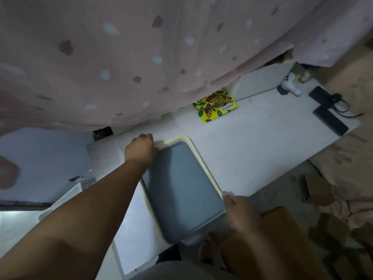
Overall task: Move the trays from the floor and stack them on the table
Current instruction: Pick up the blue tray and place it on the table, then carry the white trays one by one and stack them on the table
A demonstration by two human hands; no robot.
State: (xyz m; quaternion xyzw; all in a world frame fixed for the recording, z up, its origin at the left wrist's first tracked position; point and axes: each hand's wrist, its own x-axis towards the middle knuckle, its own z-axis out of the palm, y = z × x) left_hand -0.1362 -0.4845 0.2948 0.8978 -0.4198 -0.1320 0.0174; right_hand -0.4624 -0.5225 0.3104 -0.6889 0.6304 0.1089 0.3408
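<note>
A grey-blue tray lies on top of a cream tray on the white table. The cream rim shows along the far and right sides. My left hand grips the far left corner of the stack with curled fingers. My right hand holds the near right corner of the grey-blue tray, fingers curled over its edge. The near end of the stack reaches the table's front edge.
A yellow snack packet lies at the table's back. Two dark flat devices with a cable and a small white figure sit at the right end. A pink patterned curtain hangs behind. A brown stool stands near right.
</note>
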